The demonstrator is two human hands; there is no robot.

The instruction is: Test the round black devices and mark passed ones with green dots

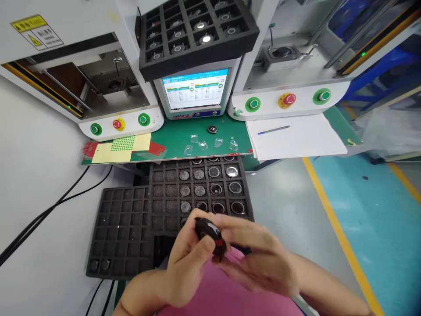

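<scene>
A black round watch (210, 235), with a dark red patch near its lower edge, is tilted between both hands above my lap. My left hand (187, 267) is closed around it, thumb on the near face and fingers behind. At the watch's right edge, my right hand (263, 254) pinches with fingertips above and thumb below. Slight blur hides exactly what those fingertips touch. Just beyond the hands, a black foam tray (161, 193) holds several round watch parts (216, 189) in its cells. Another watch (212, 129) lies face up on the green bench.
Clear film pieces (203, 145), sticker sheets (123, 147) and paper with a pen (274, 130) lie on the bench (177, 127). Two button-controlled machines flank a monitor (197, 90), with a foam tray (197, 57) above. A second foam tray (118, 232) stands lower left.
</scene>
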